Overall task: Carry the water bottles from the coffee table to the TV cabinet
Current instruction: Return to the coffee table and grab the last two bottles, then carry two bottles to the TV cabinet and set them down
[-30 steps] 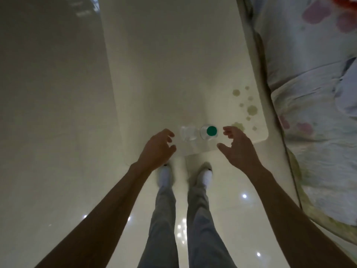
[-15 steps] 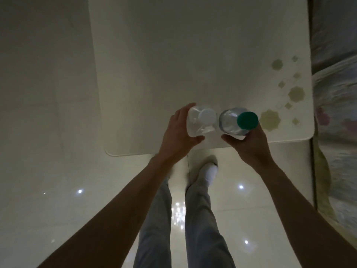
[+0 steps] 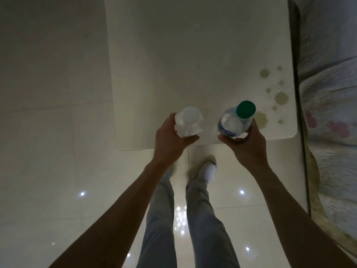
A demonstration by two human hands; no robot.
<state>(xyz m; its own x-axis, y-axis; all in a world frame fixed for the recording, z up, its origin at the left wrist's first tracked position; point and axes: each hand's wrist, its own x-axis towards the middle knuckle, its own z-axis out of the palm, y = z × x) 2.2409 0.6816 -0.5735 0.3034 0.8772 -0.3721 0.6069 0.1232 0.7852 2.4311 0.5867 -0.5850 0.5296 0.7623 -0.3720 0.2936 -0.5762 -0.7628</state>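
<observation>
I look straight down at the near end of the white coffee table (image 3: 173,64). My left hand (image 3: 170,142) grips a clear water bottle with a white cap (image 3: 190,122). My right hand (image 3: 249,144) grips a clear water bottle with a green cap and blue label (image 3: 234,120). Both bottles are upright and held apart from each other, raised above the table's near edge. The TV cabinet is not in view.
The table carries a printed olive flower pattern (image 3: 276,97) near its right corner. A sofa with a floral cover (image 3: 332,113) runs along the right side. Glossy pale floor tiles (image 3: 48,151) lie to the left and below, where my legs and white shoes (image 3: 207,169) stand.
One second ago both hands were open beside the bottles standing on the table. They closed on the bottles, lifted them toward the camera and drew them apart.
</observation>
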